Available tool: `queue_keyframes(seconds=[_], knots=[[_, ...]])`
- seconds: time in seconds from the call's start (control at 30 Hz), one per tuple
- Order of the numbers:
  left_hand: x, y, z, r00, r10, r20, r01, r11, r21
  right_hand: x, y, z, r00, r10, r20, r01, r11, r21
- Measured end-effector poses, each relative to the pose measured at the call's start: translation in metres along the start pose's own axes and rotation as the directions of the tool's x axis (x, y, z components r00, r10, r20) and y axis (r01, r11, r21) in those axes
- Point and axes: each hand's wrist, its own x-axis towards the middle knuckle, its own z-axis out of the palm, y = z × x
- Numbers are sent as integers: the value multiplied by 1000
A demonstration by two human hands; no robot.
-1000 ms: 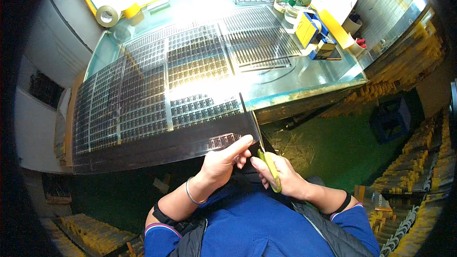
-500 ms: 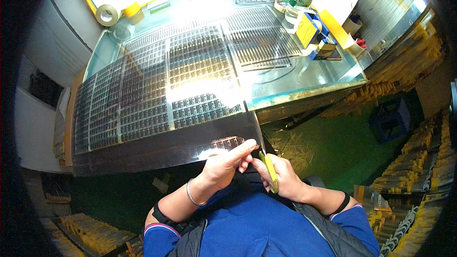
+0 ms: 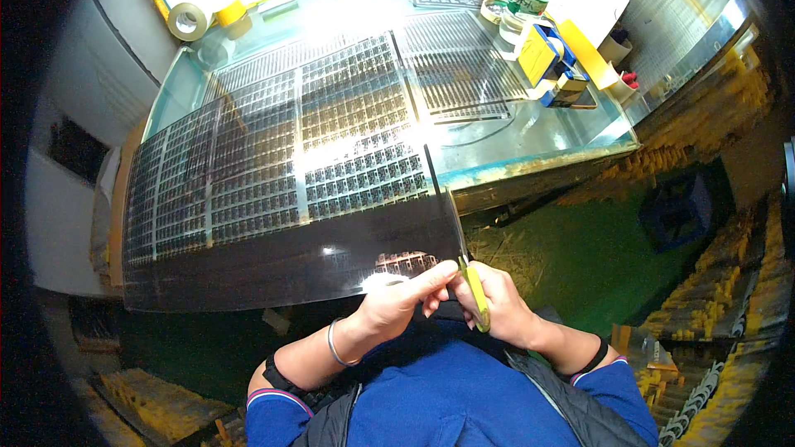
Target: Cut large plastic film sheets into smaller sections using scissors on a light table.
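A large dark film sheet (image 3: 331,236), printed with rows of small repeated patterns, slopes from the glass-topped table towards me and hangs past its front edge. My left hand (image 3: 406,298) pinches the sheet at its near right corner, thumb on top. Right beside it, my right hand (image 3: 497,306) is closed round scissors (image 3: 476,296) with yellow-green handles. Their narrow blades point away from me along the sheet's right edge. The fingers partly hide the handles, and I cannot tell how far the blades are apart.
Another patterned film (image 3: 455,62) lies on the glass table (image 3: 555,136). A blue and yellow tape dispenser (image 3: 551,62) stands at the right, near stacked tape rolls (image 3: 526,2). More tape rolls (image 3: 189,21) sit at the far left. A dark blue stool (image 3: 679,207) stands on the green floor.
Both hands and the scissors have moved slightly right and towards me. The sheet's near right corner has shifted the same way with them.
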Motion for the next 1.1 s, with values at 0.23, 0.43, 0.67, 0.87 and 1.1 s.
queue_keyframes(seconds=[0.23, 0.43, 0.67, 0.87, 1.1], knots=[[-3, -8, 4, 995, -66, 74, 61, 996, 66, 17, 38, -9, 950, -308, -44, 301, 946, -116], [-3, -9, 7, 995, -68, 73, 60, 992, 114, 8, 13, -7, 994, -112, 2, 112, 991, -76], [-2, -24, 12, 992, -74, 100, 64, 993, 98, 13, 20, -13, 961, -267, -69, 256, 958, -132], [-4, -24, 13, 990, -102, 96, 90, 989, 121, 8, 7, -13, 964, -251, -83, 234, 956, -179], [-8, -28, 16, 988, -93, 121, 66, 975, 212, 15, 13, -18, 956, -266, -120, 252, 960, -120]])
